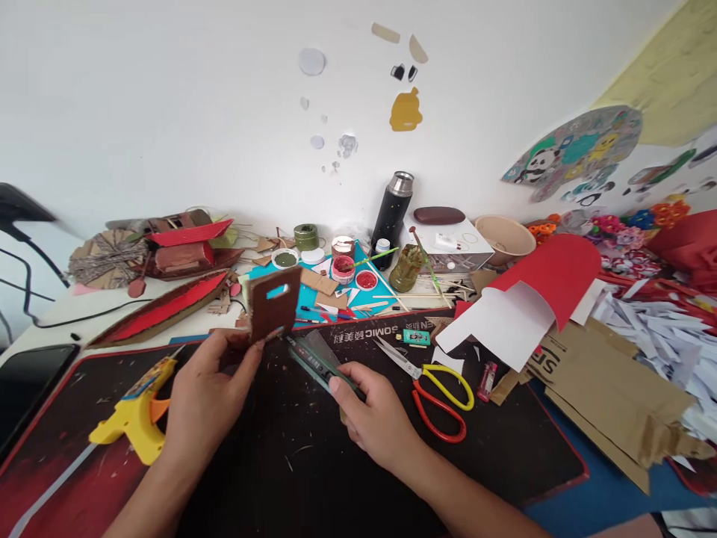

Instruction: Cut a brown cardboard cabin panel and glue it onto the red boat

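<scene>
In my left hand (216,381) is a brown-painted cardboard piece (269,306), held upright by its lower edge between thumb and fingers. A rectangular slot is cut through it near the top. My right hand (373,407) grips a dark green utility knife (319,362), its tip pointing left at the lower right corner of the cardboard. Whether the blade touches the piece I cannot tell. Right of the knife, scissors (429,385) with yellow and red handles lie spread on the dark mat. A yellow hot glue gun (131,418) lies left of my left hand.
Cardboard boats (162,306) stand at the back left. Paint pots (341,269), brushes and a black thermos (392,209) stand along the wall. Red paper (549,276), brown cardboard (610,396) and white paper strips (650,336) pile up at right. A lighter (487,381) lies beside the scissors.
</scene>
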`<state>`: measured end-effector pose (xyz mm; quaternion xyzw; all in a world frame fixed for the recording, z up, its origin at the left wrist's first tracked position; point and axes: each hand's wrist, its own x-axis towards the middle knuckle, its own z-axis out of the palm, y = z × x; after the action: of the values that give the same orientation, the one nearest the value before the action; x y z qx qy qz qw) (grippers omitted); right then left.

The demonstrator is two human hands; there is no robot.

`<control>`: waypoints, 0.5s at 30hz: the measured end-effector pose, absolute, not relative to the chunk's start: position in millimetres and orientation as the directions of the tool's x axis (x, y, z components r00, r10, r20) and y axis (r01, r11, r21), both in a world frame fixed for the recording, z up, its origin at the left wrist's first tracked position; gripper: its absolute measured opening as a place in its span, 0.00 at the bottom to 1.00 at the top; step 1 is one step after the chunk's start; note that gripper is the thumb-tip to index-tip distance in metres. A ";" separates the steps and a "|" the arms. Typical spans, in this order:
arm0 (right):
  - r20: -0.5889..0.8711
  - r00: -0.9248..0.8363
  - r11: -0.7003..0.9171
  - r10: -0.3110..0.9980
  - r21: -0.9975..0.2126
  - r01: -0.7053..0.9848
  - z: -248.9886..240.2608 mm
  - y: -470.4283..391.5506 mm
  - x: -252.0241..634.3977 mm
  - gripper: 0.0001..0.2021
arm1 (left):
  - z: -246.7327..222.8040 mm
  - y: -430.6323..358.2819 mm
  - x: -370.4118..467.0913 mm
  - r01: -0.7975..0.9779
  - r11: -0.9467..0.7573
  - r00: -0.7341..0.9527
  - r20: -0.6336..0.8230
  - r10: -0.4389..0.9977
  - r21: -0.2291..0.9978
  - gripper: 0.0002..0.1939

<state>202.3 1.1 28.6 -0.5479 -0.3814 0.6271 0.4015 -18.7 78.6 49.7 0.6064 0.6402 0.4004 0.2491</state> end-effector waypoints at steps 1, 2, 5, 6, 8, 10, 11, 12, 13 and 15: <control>-0.392 -0.070 -0.397 0.917 -0.914 -0.088 30.8 0.8 205.2 0.23 | 51.4 80.5 -21.8 0.558 -0.017 -0.199 0.154 0.968 0.830 0.16; -0.401 -0.064 -0.406 0.914 -0.910 -0.087 33.3 0.3 208.7 0.23 | 53.2 82.7 -25.2 0.534 0.016 -0.254 0.142 0.957 0.846 0.16; -0.397 -0.034 -0.398 0.917 -0.917 -0.028 41.2 -0.5 221.1 0.23 | 56.9 89.0 -34.3 0.424 0.067 -0.341 0.091 0.936 0.903 0.19; -0.372 -0.016 -0.372 0.928 -0.928 0.030 43.6 0.0 225.4 0.22 | 57.2 90.6 -35.9 0.374 0.075 -0.340 0.062 0.938 0.924 0.20; -0.281 0.008 -0.277 0.960 -0.937 0.213 47.7 2.9 233.1 0.19 | 56.3 92.8 -35.9 0.264 0.081 -0.297 0.001 0.955 0.961 0.23; -0.152 -0.025 -0.127 0.988 -0.895 0.428 50.1 8.1 239.1 0.15 | 53.5 93.6 -32.1 0.160 0.088 -0.235 -0.049 0.971 0.983 0.25; -0.090 -0.060 -0.046 0.994 -0.852 0.522 50.2 11.3 241.4 0.13 | 51.7 93.6 -29.4 0.114 0.094 -0.206 -0.069 0.976 0.989 0.26; -0.040 -0.098 0.027 0.994 -0.799 0.600 49.5 14.7 243.3 0.13 | 49.9 93.4 -26.6 0.072 0.101 -0.182 -0.087 0.979 0.992 0.26; -0.003 -0.133 0.087 0.991 -0.743 0.664 48.1 18.0 244.9 0.13 | 48.3 93.1 -24.1 0.035 0.109 -0.163 -0.102 0.981 0.993 0.26; 0.023 -0.175 0.150 0.984 -0.634 0.759 43.8 23.8 247.6 0.15 | 46.1 92.3 -20.3 -0.032 0.127 -0.132 -0.130 0.983 0.991 0.27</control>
<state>247.6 23.8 43.8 -0.6016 -0.7244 0.2510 0.2243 -20.3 92.3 46.1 0.4259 0.5578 0.5050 0.5025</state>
